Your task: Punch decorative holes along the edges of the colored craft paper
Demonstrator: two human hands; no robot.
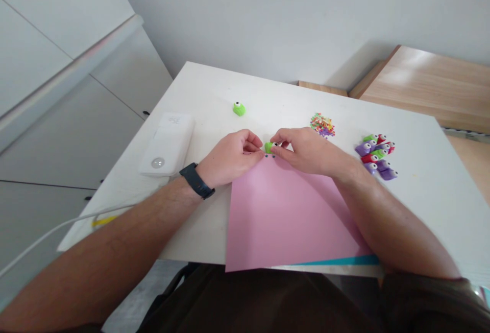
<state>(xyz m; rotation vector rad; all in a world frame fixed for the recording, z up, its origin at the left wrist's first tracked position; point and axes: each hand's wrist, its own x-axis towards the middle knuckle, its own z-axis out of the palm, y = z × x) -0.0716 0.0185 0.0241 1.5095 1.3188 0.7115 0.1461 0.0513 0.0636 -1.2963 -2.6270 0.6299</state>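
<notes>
Where the hands meet: a small green punch (269, 147) with a googly eye sits at the top edge of a pink sheet (287, 215), gripped from both sides.
Left hand: the left hand (231, 157) is curled, its thumb and fingertips closed on the punch's left side. A black watch (196, 180) is on the wrist.
Right hand: the right hand (306, 150) is knuckles up, its thumb and forefinger pinching the punch's right side.
Forearms: both are bare and reach in from the lower corners, converging at the middle.
Pink sheet: it lies flat under the right forearm and overhangs the near edge. A teal sheet (344, 261) peeks out beneath it.
Bench: the white bench (421, 190) has a matt top.
Left of the hands: a white box-like device (168, 143) lies here, with a white cable (57, 228) trailing off the edge.
Beyond the hands: a second green punch (239, 109) stands alone, well apart from them.
Right of the hands: a heap of coloured paper bits (322, 124) lies near, and farther right a cluster of purple, red and green punches (377, 155).
Room: a plain grey wall (268, 11) is behind, white cabinets (57, 67) are on the left, and a wooden top (429, 82) is on the right.
Punch and hands: the punch is directly between the fingertips, touching both hands.
</notes>
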